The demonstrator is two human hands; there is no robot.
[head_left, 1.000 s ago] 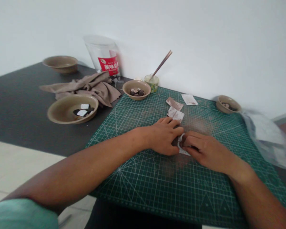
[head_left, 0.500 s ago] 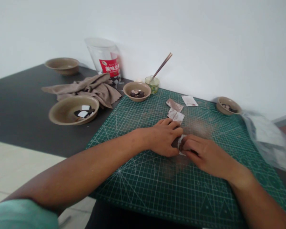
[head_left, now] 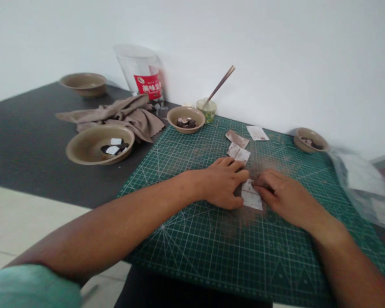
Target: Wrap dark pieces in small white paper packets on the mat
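Observation:
Between my hands a small white sheet (head_left: 252, 200) with a faint line across it lies on the green cutting mat (head_left: 211, 252). My left hand (head_left: 226, 184) rests on the mat with its fingers spread, its fingertips at the sheet's left edge. My right hand (head_left: 279, 194) is at the sheet's upper right, fingers pinched together; what they hold, if anything, is hidden. Just beyond my left hand lies a stained white piece (head_left: 238, 153), touching a brownish piece (head_left: 237, 139). Another white piece (head_left: 257, 133) lies farther back.
Bowls with dark pieces stand at the left (head_left: 80, 149), back (head_left: 186, 119) and right (head_left: 310, 140). Another bowl (head_left: 85, 85), a cloth (head_left: 128, 113) and a clear jar (head_left: 149, 85) are back left. A green cup (head_left: 207, 110) holds sticks. A plastic bag (head_left: 365, 184) lies right.
My right hand has moved a little to the right, away from my left hand, and more of the white sheet shows. My left hand has hardly moved. The view has shifted slightly.

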